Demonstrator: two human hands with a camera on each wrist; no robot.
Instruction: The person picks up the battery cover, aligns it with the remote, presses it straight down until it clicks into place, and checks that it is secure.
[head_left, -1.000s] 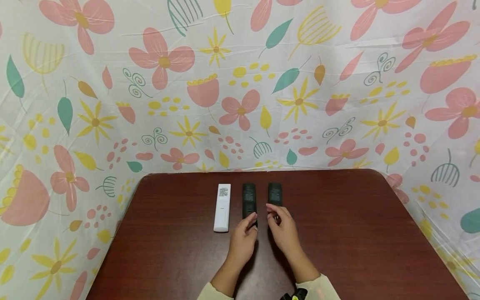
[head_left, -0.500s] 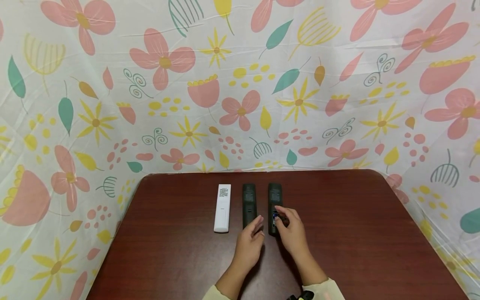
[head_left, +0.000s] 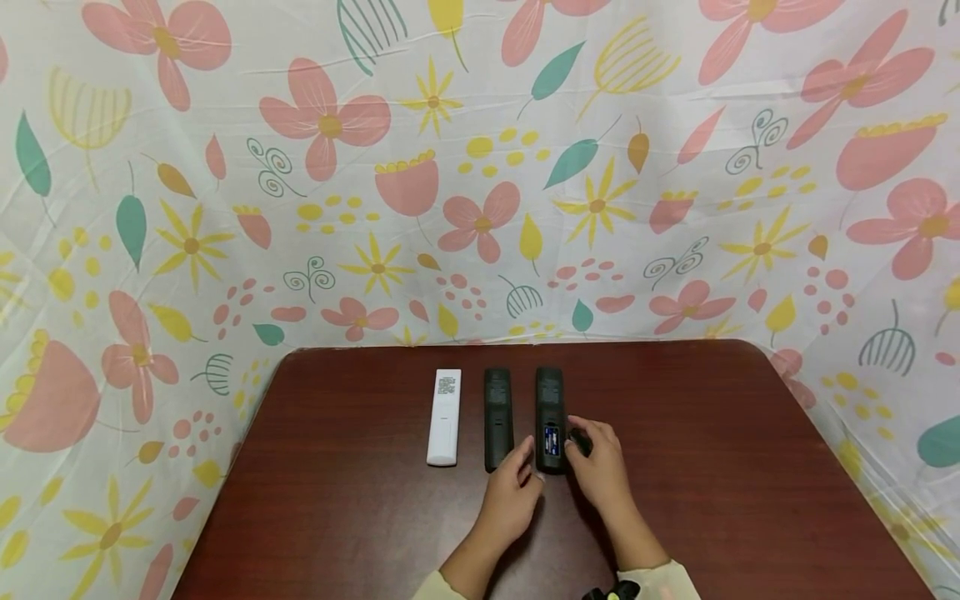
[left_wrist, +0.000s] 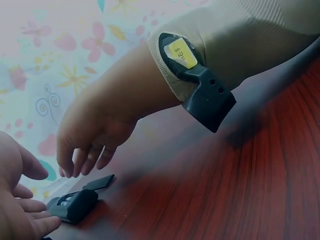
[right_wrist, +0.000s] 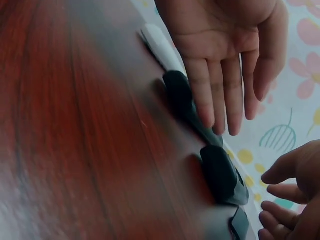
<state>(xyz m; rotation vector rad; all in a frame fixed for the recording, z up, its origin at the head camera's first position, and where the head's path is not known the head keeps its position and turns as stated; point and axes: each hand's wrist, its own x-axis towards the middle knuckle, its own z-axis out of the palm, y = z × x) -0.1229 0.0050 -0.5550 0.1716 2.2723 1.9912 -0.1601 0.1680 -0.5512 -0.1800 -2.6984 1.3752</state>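
Note:
A black remote control (head_left: 550,396) lies back up at the right of the row, its battery compartment uncovered. Batteries with blue wrapping (head_left: 552,440) show inside. Beside it on the table is the loose black battery cover (left_wrist: 101,182). My right hand (head_left: 602,468) hovers around this cover; both wrist views show a gap between fingers and cover. Relaxed and holding nothing, my left hand (head_left: 512,493) is between the open remote and the middle black remote (head_left: 498,417), near their lower ends. In the right wrist view, the left hand's fingers (right_wrist: 232,95) hang straight.
A white remote control (head_left: 444,417) lies face down to the left of the black ones. The dark red wooden table (head_left: 337,500) ends at a flower-printed cloth (head_left: 480,167) behind and at both sides.
The battery cover has come off the right-hand remote and moved to its right, exposing the batteries. My right hand has shifted right, letting go of the cover; my left hand has also drifted right.

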